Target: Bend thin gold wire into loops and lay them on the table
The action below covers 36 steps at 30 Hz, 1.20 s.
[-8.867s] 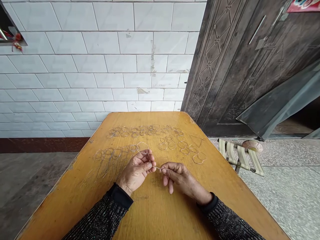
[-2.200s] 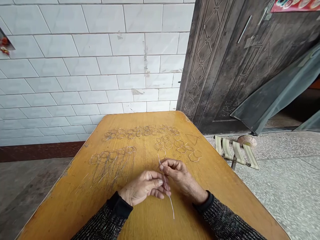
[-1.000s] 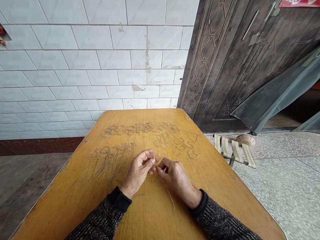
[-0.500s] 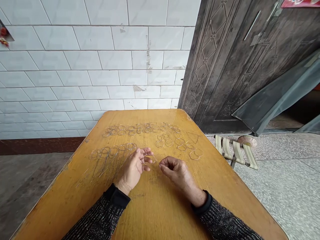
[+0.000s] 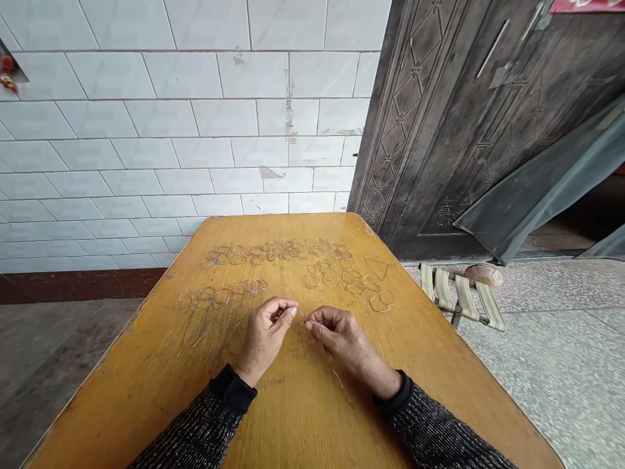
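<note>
My left hand [image 5: 266, 332] and my right hand [image 5: 342, 335] meet over the middle of a yellow wooden table [image 5: 293, 417]. Both pinch one thin metal wire [image 5: 300, 314] that runs between their fingertips; its loose tail [image 5: 336, 376] trails back under my right hand toward me. To the left lies a pile of looped wires with long stems [image 5: 215, 306]. A row of small bent wire loops [image 5: 273, 253] lies along the far part of the table. More finished loops [image 5: 351, 281] lie at the far right.
A white tiled wall [image 5: 195, 130] rises behind the table. A dark metal door [image 5: 463, 117] stands at the right. A striped folding stool [image 5: 459, 293] sits on the floor beside the table's right edge.
Half a second ago my hands were apart, the left holding a curved wire loop. They have come together, fingertips almost touching, and the wire's tail shows under my right hand again.
</note>
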Tool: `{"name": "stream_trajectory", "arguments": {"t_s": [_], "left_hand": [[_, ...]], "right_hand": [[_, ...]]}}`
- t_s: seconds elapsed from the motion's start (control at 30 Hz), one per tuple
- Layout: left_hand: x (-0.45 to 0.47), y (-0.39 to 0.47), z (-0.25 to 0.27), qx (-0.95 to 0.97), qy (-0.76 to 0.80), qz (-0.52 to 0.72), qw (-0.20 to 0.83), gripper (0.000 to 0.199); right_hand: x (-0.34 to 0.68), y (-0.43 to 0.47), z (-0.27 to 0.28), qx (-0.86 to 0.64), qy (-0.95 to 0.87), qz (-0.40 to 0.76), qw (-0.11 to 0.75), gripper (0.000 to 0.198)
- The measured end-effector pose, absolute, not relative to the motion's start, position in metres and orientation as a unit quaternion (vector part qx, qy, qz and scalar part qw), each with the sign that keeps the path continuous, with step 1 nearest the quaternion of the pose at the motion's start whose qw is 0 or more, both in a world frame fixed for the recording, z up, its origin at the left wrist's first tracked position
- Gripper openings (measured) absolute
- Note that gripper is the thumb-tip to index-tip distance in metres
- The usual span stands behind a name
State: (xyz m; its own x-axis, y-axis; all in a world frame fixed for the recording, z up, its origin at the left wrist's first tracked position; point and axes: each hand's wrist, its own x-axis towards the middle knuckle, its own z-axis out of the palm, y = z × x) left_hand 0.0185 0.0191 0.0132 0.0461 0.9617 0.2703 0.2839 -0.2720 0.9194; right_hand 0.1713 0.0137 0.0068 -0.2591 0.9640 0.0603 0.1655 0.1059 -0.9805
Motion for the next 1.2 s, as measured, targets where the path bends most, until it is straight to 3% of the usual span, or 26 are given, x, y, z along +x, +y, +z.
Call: {"name": "stream_trajectory", "arguments": {"t_s": [0.17, 0.43, 0.63, 0.87, 1.2], "left_hand": [[0.021, 0.018, 0.01, 0.674, 0.481, 0.485, 0.28, 0.013], [0.017, 0.019, 0.013, 0.706, 0.456, 0.469, 0.272, 0.018], [0.007, 0.022, 0.007, 0.788, 0.442, 0.415, 0.104, 0.018], [0.006, 0.018, 0.012, 0.826, 0.459, 0.325, 0.032, 0.021], [0.013, 0.016, 0.009, 0.814, 0.475, 0.334, 0.014, 0.021]], "right_hand": [[0.167, 0.013, 0.006, -0.446, -0.594, 0.52, 0.421, 0.026], [0.17, 0.013, 0.011, -0.449, -0.57, 0.547, 0.419, 0.022], [0.17, 0.013, 0.01, -0.452, -0.574, 0.541, 0.416, 0.02], [0.167, 0.011, 0.008, -0.447, -0.584, 0.541, 0.408, 0.017], [0.169, 0.01, 0.007, -0.438, -0.588, 0.541, 0.412, 0.018]]}}
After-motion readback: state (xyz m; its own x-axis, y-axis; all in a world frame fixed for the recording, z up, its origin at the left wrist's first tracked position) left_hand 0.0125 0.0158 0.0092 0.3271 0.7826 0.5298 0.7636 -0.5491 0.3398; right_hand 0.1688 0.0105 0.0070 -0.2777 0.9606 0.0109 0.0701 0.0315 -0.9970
